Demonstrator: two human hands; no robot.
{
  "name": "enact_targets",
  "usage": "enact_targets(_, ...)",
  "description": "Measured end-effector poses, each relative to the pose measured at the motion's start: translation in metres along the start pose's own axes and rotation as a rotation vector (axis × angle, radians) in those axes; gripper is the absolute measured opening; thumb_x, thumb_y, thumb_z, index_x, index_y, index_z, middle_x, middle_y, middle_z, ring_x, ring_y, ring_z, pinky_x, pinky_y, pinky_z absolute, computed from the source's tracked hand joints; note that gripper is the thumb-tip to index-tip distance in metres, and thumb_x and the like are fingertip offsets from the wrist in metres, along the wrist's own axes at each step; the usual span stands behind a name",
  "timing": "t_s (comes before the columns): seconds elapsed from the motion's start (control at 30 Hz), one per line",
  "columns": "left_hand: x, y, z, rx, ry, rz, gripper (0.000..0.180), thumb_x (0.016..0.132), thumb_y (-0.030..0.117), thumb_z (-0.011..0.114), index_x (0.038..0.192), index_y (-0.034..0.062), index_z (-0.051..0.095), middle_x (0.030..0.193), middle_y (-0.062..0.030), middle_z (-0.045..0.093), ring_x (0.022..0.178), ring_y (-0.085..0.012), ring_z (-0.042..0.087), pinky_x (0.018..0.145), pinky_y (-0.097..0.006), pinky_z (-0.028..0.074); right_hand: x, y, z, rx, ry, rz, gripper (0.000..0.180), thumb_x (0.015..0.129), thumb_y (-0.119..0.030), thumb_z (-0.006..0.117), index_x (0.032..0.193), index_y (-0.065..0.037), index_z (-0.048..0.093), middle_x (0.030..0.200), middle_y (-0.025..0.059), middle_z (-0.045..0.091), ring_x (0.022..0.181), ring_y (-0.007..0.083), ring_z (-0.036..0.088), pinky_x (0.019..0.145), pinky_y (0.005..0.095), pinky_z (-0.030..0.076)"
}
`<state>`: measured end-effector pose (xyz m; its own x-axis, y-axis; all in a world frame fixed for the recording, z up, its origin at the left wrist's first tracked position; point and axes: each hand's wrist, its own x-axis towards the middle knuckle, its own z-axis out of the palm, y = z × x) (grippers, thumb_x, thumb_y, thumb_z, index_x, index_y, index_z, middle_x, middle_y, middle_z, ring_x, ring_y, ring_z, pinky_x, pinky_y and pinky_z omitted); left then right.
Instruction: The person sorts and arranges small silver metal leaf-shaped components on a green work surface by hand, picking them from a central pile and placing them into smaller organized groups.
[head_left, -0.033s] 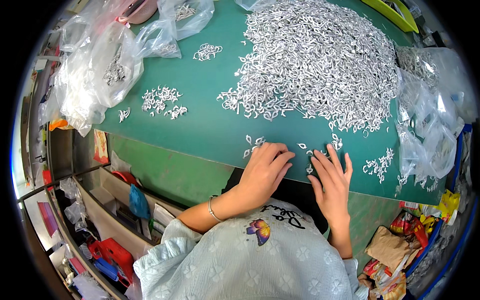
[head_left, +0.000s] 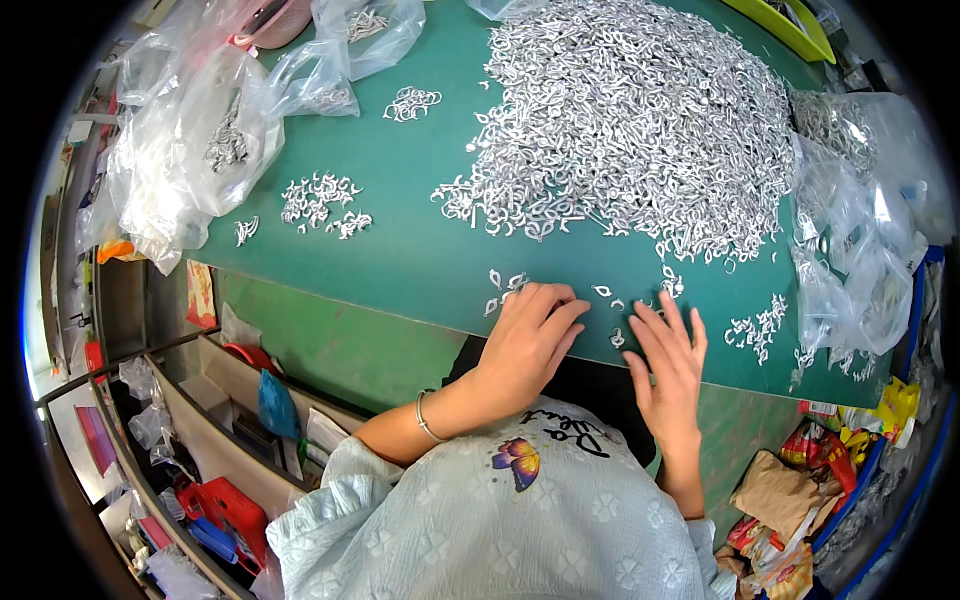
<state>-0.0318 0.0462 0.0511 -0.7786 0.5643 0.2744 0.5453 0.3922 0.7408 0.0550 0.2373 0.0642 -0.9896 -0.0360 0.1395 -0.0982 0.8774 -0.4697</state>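
Small silver metal pieces, some open teardrop loops and some curved hooks, lie near the table's front edge. My left hand [head_left: 538,335] is closed there, fingers bent and pressed together. Its fingertips are hidden, so what they hold, if anything, does not show. A few loose loops [head_left: 494,282] lie just beyond its knuckles. My right hand [head_left: 672,362] is open over the edge, fingers stretched and apart. Between the hands are a single loop [head_left: 601,291] and a few small pieces [head_left: 617,338]. More pieces [head_left: 672,282] lie by the right fingertips.
A large heap of silver pieces [head_left: 640,120] covers the far right of the green table [head_left: 400,260]. Small piles [head_left: 318,200] sit left, another pile [head_left: 758,328] right. Clear plastic bags [head_left: 200,140] stand at the left, more bags [head_left: 855,240] at the right. Drawers [head_left: 230,420] open below left.
My right hand has shifted slightly to the right, uncovering more of the small pieces between the hands. The left hand stays almost in place.
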Motion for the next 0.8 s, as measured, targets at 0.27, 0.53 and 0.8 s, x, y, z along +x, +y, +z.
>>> enact_targets(0.27, 0.028, -0.01, 0.024, 0.154, 0.049, -0.002, 0.025, 0.08, 0.003, 0.071, 0.104, 0.0062, 0.064, 0.098, -0.0066, 0.057, 0.09, -0.0253, 0.053, 0.074, -0.037, 0.037, -0.02, 0.009, -0.006, 0.052, 0.161, 0.051, 0.032, 0.085, -0.005, 0.064, 0.116, 0.002, 0.064, 0.132, 0.0136, 0.06, 0.132, 0.035, 0.049, 0.112, 0.0577, 0.024)
enact_targets(0.53, 0.022, 0.001, 0.019, 0.047, -0.014, 0.003, 0.03, 0.08, 0.005, 0.071, 0.109, 0.005, 0.063, 0.105, -0.0086, 0.057, 0.097, -0.0276, 0.054, 0.081, -0.039, 0.038, -0.019, 0.007, 0.0, 0.068, 0.125, 0.065, 0.033, 0.084, -0.004, 0.065, 0.117, 0.002, 0.063, 0.131, 0.0145, 0.06, 0.129, 0.0334, 0.052, 0.11, 0.0545, 0.029)
enact_targets(0.8, 0.012, 0.011, 0.036, 0.117, -0.239, 0.22, 0.044, 0.081, 0.012, 0.071, 0.123, 0.0053, 0.059, 0.126, -0.0093, 0.052, 0.116, -0.0278, 0.048, 0.089, -0.042, 0.036, -0.026, 0.014, -0.002, -0.077, 0.118, 0.093, 0.036, 0.086, -0.008, 0.065, 0.12, -0.001, 0.063, 0.133, 0.0085, 0.059, 0.132, 0.0319, 0.047, 0.111, 0.0565, 0.023)
